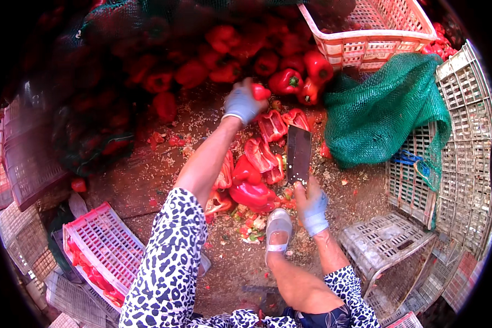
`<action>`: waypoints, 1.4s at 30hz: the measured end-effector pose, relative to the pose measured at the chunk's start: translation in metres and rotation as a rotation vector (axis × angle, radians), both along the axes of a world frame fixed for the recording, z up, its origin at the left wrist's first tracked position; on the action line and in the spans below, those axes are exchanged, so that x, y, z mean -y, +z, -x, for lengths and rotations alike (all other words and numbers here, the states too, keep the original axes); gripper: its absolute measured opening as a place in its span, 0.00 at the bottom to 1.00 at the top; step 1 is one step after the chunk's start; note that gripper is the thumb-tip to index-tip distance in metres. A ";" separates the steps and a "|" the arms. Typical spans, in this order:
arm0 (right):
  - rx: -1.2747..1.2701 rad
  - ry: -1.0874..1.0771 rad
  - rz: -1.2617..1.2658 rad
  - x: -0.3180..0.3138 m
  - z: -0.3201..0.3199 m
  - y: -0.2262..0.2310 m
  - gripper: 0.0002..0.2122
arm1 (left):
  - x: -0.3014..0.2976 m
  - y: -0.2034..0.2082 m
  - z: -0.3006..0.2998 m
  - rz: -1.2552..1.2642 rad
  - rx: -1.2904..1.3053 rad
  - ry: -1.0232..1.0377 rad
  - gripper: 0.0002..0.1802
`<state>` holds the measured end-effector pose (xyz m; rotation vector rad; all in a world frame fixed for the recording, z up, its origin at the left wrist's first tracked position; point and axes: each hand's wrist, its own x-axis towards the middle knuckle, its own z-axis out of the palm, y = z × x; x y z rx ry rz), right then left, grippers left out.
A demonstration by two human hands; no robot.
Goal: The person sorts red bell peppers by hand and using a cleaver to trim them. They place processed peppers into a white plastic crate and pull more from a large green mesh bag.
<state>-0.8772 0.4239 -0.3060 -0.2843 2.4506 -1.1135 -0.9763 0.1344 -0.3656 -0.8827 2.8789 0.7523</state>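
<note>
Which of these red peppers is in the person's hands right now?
The red pepper in the left hand, near the heap of whole peppers; no other visible pepper is gripped, and the right hand holds the cleaver.

No text, label, number or sign can be read anywhere.

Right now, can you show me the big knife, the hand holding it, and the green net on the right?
Knife (299, 156): head view, on the flat of the dark blade.
Right hand (311, 210): head view, on the middle of the hand.
Green net (385, 115): head view, on its bunched middle.
</note>
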 end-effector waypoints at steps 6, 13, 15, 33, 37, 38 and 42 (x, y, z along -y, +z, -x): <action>-0.359 0.144 -0.036 0.016 0.003 0.015 0.17 | -0.019 0.007 -0.063 -1.688 -0.392 0.626 0.27; -0.741 0.400 0.011 0.031 0.004 0.021 0.21 | -0.065 0.012 -0.115 -1.882 -0.340 0.739 0.25; -0.703 0.392 -0.060 0.035 0.000 0.012 0.19 | -0.083 0.019 -0.116 -1.834 -0.523 0.771 0.20; -0.142 0.500 -0.237 0.055 -0.022 0.024 0.10 | -0.060 0.044 -0.206 -0.935 -0.315 0.292 0.38; 0.055 0.476 -0.267 0.036 -0.015 0.006 0.16 | -0.051 0.075 -0.230 -0.979 -0.034 -0.192 0.48; 0.081 0.430 -0.253 0.030 -0.014 -0.003 0.16 | -0.048 0.086 -0.231 -0.855 -0.021 -0.340 0.49; 0.206 0.272 -0.109 0.022 -0.014 0.001 0.14 | 0.018 0.094 -0.225 -0.703 -0.035 -0.290 0.59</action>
